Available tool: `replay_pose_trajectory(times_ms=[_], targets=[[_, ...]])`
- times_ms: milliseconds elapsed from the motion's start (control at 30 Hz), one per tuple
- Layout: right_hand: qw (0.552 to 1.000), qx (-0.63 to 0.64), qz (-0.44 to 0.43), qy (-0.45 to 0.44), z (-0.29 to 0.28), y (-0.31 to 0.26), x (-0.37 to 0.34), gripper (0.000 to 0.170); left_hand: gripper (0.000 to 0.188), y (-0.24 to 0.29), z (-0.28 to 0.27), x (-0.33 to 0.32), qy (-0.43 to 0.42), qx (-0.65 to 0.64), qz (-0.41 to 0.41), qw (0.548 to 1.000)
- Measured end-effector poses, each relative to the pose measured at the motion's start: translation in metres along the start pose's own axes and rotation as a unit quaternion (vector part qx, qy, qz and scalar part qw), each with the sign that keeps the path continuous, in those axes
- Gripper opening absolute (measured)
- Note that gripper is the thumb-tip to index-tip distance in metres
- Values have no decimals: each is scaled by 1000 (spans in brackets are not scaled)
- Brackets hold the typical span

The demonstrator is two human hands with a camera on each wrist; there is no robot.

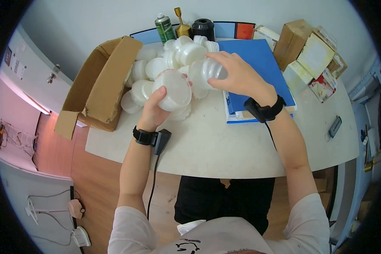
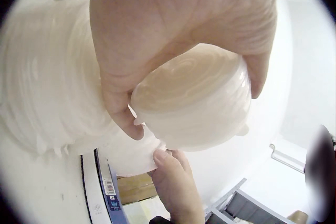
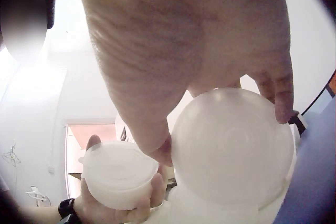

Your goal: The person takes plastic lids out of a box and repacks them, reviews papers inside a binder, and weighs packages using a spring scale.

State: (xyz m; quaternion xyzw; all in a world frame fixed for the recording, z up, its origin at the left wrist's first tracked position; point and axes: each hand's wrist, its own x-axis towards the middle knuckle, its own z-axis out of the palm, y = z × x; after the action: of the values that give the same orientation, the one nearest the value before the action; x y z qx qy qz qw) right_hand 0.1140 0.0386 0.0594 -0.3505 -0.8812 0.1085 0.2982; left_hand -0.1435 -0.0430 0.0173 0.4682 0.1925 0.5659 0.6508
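In the head view my left hand point(image 1: 156, 108) grips a round, translucent white plastic bowl point(image 1: 173, 91), thumb and fingers around its sides. Small tabs stick out at this bowl's rim point(image 3: 121, 169) in the right wrist view. My right hand point(image 1: 239, 74) holds a ridged stack of clear round plastic bowls point(image 1: 213, 72), thumb on the near side and fingers over the far side. One broad round end point(image 3: 233, 145) of that stack faces the right wrist camera. Behind both hands lies a heap of similar white plastic bowls point(image 1: 156, 67).
An open cardboard box point(image 1: 99, 84) stands left of the heap. Blue folders point(image 1: 252, 55) lie to the right, with small boxes point(image 1: 294, 42) beyond. A green spray can point(image 1: 165, 28), a brass-coloured object point(image 1: 183, 29) and a black cylinder point(image 1: 203, 29) line the table's back.
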Motion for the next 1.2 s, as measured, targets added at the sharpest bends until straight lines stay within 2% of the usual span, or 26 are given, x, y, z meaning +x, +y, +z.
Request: replay_pose_trajectory(times_ms=[300,400,467,600,667,800,867,1000,1200], targets=[[999,44,11,17,2,-3,0,70,71,-2,1,-1,7,6,-6,1000],[1000,20,18,9,-1,-3,1,68,71,0,-1,0,9,6,-7,1000],[999,-38,-10,-12,0,-2,1,69,71,-1,-3,1,3,4,-6,1000],[997,-60,-44,-9,9,-1,-6,69,70,-4,-3,0,-3,-3,-8,1000],[997,-61,-35,40,7,-6,-4,66,70,-4,-4,0,-6,-5,-7,1000],[998,-37,4,45,-3,-14,1,64,69,-2,-5,0,-7,-4,-3,1000],[993,-9,-18,119,2,-12,3,59,69,-2,-3,0,-1,-3,-4,1000],[990,-28,-47,131,7,-9,5,59,69,-2,0,-1,3,-4,-5,1000],[991,48,-38,122,9,-1,7,60,69,-2,-1,0,0,5,-6,1000]])
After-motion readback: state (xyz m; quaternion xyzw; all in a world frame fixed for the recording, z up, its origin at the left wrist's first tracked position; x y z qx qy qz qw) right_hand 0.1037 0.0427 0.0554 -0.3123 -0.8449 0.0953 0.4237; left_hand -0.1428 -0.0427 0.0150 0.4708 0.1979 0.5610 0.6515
